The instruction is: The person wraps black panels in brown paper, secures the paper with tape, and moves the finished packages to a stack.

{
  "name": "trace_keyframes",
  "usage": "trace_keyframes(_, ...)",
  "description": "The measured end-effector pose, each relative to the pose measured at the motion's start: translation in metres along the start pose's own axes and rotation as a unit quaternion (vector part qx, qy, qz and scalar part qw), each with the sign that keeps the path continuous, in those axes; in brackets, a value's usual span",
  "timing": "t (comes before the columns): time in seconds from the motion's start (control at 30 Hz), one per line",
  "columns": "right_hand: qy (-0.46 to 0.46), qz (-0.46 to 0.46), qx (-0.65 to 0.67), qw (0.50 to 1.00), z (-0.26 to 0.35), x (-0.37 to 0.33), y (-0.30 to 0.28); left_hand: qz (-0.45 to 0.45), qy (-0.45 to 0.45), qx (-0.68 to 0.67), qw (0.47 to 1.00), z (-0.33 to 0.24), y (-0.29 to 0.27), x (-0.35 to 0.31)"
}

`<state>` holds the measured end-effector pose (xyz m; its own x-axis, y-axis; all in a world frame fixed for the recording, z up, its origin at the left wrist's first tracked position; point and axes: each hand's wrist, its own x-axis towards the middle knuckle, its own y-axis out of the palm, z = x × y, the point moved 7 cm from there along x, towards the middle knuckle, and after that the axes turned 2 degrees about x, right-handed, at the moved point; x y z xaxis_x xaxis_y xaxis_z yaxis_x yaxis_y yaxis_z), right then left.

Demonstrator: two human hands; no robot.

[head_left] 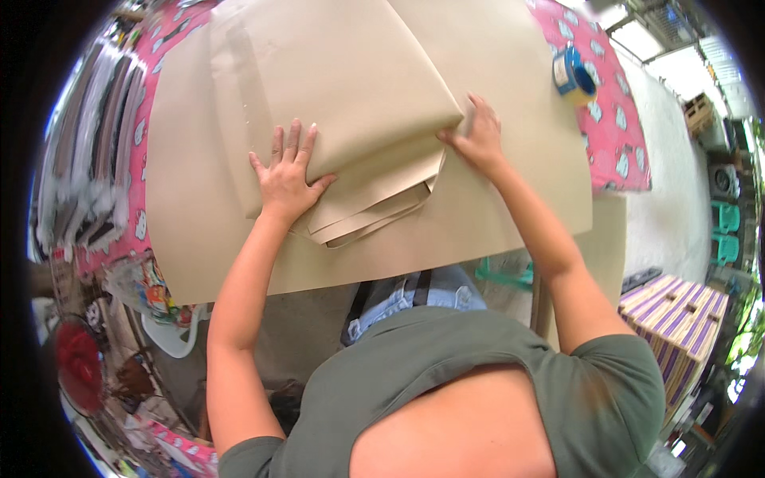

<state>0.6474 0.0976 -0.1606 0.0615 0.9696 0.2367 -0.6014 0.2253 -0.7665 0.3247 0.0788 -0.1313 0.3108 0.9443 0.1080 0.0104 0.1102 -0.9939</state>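
Observation:
A large package wrapped in brown kraft paper (343, 72) lies on a wide flat sheet of the same paper (191, 231). Its near end shows folded flaps (374, 207) that stand partly apart, with a dark gap between them. Flat on the package's near left part rests my left hand (288, 179), fingers spread. My right hand (476, 135) is at the near right corner of the package, thumb against the paper edge and fingers stretched upward. A strip of clear tape seems to run along the package's left side.
A blue tape dispenser (572, 76) stands at the sheet's right edge, by a pink patterned tablecloth (617, 143). Stacked flat wrapped goods (92, 151) are at the left. A striped purple and cream box (677, 315) stands at lower right, and a red round object (78, 362) at lower left.

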Motion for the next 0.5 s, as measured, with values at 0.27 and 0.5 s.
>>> trace_keyframes(0.27, -0.331, 0.044, 0.017, 0.942, 0.130, -0.045, 0.022, 0.066, -0.014, -0.038, 0.997, 0.017, 0.003, -0.018)
trace_keyframes(0.5, -0.307, 0.044, 0.023, 0.950, 0.116, -0.004, 0.031, 0.019, 0.072, -0.148, 0.986, 0.105, 0.012, -0.068)
